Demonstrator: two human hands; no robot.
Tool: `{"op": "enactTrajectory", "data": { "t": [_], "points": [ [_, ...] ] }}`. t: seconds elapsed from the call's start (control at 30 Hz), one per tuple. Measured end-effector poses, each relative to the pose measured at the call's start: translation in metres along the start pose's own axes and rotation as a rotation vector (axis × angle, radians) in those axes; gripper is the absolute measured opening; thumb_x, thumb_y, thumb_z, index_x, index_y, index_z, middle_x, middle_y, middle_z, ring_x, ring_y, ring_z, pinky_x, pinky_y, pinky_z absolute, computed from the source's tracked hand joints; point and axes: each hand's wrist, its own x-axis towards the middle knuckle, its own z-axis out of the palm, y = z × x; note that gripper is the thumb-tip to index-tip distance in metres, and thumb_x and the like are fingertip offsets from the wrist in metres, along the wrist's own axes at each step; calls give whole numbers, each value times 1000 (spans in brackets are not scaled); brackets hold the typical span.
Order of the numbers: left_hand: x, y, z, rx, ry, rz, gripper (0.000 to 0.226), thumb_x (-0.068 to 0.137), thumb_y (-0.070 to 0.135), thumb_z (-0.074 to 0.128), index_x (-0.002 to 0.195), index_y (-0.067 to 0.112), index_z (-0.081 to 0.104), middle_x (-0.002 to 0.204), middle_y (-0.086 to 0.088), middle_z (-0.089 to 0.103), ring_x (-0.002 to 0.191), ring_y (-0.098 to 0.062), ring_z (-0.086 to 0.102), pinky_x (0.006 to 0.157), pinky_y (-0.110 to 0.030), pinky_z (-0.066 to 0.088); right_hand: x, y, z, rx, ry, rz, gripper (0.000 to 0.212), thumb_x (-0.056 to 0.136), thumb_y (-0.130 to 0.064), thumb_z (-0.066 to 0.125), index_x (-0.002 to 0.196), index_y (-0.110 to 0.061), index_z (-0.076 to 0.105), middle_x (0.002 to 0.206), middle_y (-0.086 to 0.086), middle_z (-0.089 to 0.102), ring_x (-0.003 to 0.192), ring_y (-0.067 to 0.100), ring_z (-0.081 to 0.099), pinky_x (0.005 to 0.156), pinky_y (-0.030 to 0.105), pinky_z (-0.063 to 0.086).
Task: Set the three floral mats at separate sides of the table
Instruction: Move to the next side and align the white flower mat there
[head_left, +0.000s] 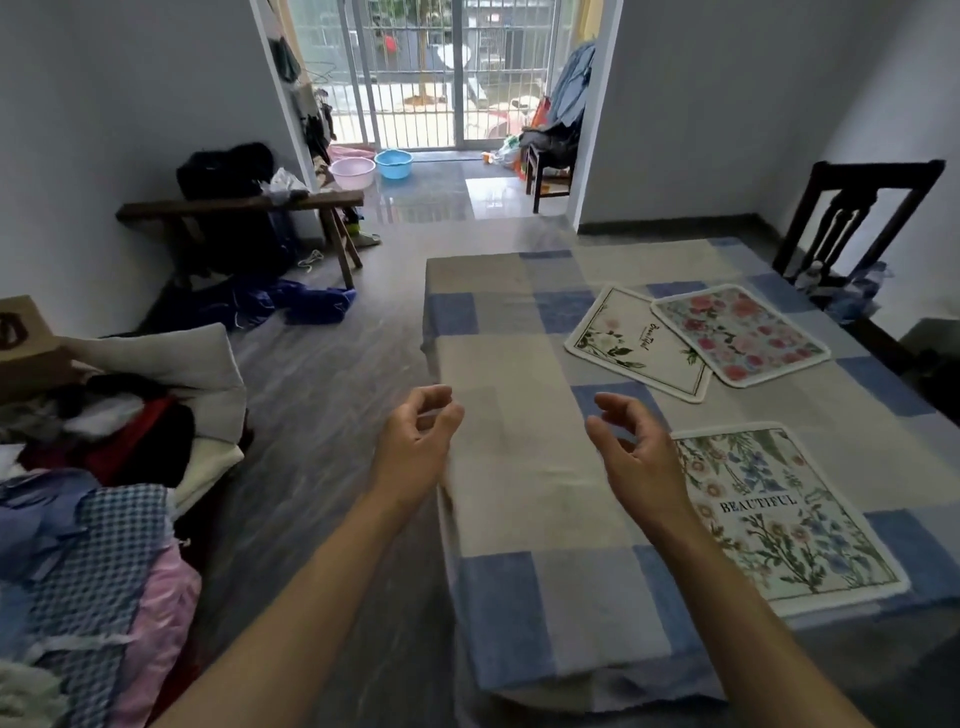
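Both empty, fingers loosely curled: left hand, right hand. Blue-flowered mat just right of right hand, long axis running away; overlapping pair farther ahead-right.

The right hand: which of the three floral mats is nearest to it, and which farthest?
From the right hand:
1. BEAUTIFUL mat, just beside it, near edge.
2. White-flower mat, farther up the table.
3. Pink-rose mat, farthest, overlapping the second's corner.

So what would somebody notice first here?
Probably the two bare hands, left hand and right hand, held open and empty over the checked tablecloth. Then the flowery mats: the pink-rose mat overlapping the white mat farther off, and the BEAUTIFUL mat nearest.
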Motion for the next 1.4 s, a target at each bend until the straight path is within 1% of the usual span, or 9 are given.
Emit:
{"op": "enactTrajectory", "data": {
  "t": [0.13, 0.23, 0.33, 0.47, 0.63, 0.83, 0.93, 1.1, 1.4],
  "points": [
    [39, -11, -40, -32, -71, 37, 28, 94, 31, 58, 120, 22, 59, 114, 10, 64, 105, -7, 61, 87, -34, 56, 17, -16, 47, 24, 84, 37, 39, 92, -30, 62, 129, -31, 50, 115, -17, 58, 108, -3, 55, 82, 16, 44],
    [67, -19, -79, -94, -133, 54, 19, 95, 22, 57, 114, 21, 61, 101, 13, 66, 85, 7, 64, 73, -23, 56, 18, -30, 87, 33, 160, 60, 43, 92, -26, 64, 131, -30, 48, 114, -19, 57, 109, -5, 53, 81, 13, 42],
    [105, -23, -126, -116, -137, 55, 19, 96, 20, 57, 114, 17, 63, 96, 10, 67, 72, 8, 63, 67, -23, 55, 21, -54, 125, -14, 208, 43, 43, 91, -25, 64, 131, -29, 48, 116, -17, 57, 111, -4, 53, 83, 15, 42],
    [148, -22, -169, -159, -146, 59, 21, 96, 21, 56, 115, 16, 63, 98, 10, 67, 79, 2, 63, 74, -29, 57, 30, -83, 162, -6, 245, 30, 37, 92, -23, 63, 126, -31, 51, 116, -14, 60, 110, -1, 56, 85, 18, 45],
    [192, -29, -195, -173, -178, 86, 19, 96, 25, 57, 112, 19, 64, 103, 10, 67, 94, -4, 65, 76, -31, 59, 51, -100, 191, 31, 266, 71, 37, 92, -23, 63, 126, -32, 50, 119, -7, 61, 110, 10, 60, 95, 38, 52],
    [246, -49, -205, -134, -209, 31, 16, 95, 24, 57, 108, 21, 65, 101, 8, 69, 90, -9, 66, 73, -30, 58, 102, -83, 228, 65, 288, 103, 37, 90, -28, 64, 125, -34, 52, 119, -7, 61, 110, 12, 60, 97, 45, 52],
    [286, -47, -204, -64, -231, 39, 21, 95, 26, 57, 114, 18, 64, 107, 4, 67, 96, -12, 65, 74, -31, 58, 135, -71, 246, 124, 298, 115, 33, 89, -34, 63, 119, -43, 54, 118, -13, 62, 109, 5, 60, 95, 41, 53],
    [353, -19, -181, 4, -279, 74, 21, 97, 26, 53, 114, 19, 63, 108, 1, 67, 98, -17, 64, 80, -40, 58, 190, -64, 260, 205, 331, 174, 37, 91, -29, 63, 125, -38, 51, 119, -14, 60, 108, 4, 60, 95, 38, 53],
    [463, -4, -122, -52, -466, 114, 14, 98, 33, 49, 105, 31, 62, 108, 4, 68, 95, -13, 65, 75, -29, 55, 258, -58, 253, 220, 499, 237, 36, 84, -41, 64, 118, -43, 57, 113, -19, 66, 104, 1, 62, 88, 30, 52]
  ]
}}
